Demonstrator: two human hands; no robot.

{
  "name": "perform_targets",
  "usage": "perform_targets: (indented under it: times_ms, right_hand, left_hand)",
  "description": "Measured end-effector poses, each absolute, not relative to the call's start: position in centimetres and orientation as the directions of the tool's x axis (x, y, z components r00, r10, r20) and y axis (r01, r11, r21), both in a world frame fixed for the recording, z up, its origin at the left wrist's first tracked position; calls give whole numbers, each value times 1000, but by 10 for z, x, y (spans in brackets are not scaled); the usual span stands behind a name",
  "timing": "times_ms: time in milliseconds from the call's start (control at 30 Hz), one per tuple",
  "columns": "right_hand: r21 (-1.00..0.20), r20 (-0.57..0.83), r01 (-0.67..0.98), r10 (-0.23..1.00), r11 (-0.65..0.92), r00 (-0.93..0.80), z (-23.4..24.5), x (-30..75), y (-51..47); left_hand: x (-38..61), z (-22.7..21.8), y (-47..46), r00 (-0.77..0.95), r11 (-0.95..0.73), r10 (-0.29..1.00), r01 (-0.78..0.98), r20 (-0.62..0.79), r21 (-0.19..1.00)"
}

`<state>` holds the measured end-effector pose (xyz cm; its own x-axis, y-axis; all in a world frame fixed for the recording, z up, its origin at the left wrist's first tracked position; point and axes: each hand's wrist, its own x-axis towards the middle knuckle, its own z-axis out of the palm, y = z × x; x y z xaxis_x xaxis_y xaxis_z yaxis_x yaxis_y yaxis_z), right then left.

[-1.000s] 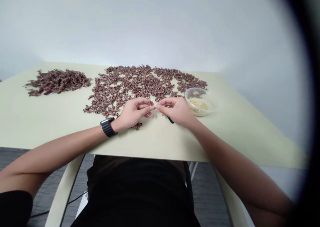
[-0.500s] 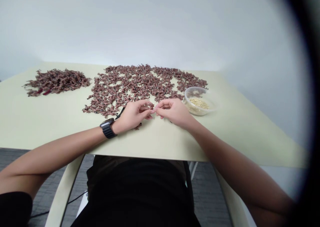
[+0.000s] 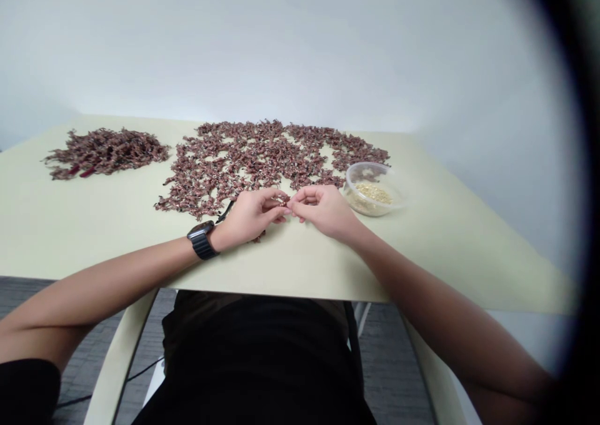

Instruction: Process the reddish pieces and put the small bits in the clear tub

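My left hand (image 3: pixel 249 215) is closed in a pinch on a small reddish-brown piece (image 3: pixel 284 203), mostly hidden by the fingers. Fingertip to fingertip with it, my right hand (image 3: pixel 328 210) pinches too; whatever lies between its fingers is too small to make out. Beyond both hands spreads a wide layer of the same small, knobbly reddish-brown pieces (image 3: pixel 248 156). Beside my right hand stands a round clear plastic tub (image 3: pixel 371 207) with tiny golden bits (image 3: pixel 375 193) in it. One more brown piece (image 3: pixel 257 237) shows partly under my left hand.
A heap of similar brown pieces (image 3: pixel 110 150) lies at the left of the pale yellow table (image 3: pixel 300 269), with dark red strips (image 3: pixel 87 172) at its front. Part of a thin black object (image 3: pixel 225 212) shows behind my left wrist. A wall (image 3: pixel 253 50) stands behind the table.
My hands stay in almost the same place, fingertips together. The right fingers have shifted very slightly; the piles and the tub have not moved.
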<state>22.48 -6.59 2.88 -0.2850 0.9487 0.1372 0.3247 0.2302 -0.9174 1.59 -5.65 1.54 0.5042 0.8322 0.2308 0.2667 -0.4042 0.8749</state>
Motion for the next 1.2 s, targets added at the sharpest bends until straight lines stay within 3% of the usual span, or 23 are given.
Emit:
perform_targets:
  times_ms: [400,600,767,1200]
  right_hand:
    - [-856,214,428,953,289,-215,27,223,-68]
    - [-706,339,581,913,406,-227,28,223,-71]
    - [-615,405,615,867,493,-291,26,224,-71]
    - [-592,403,609,848,528,-343,27,226,-70]
  left_hand:
    - [17,19,-61,518,-471,817,347,253,811]
    - [17,19,-61,556,-468,802,356,219,809]
    - [15,18,-59,555,-459,810,396,190,796]
    - [17,21,-60,592,-287,800,240,95,927]
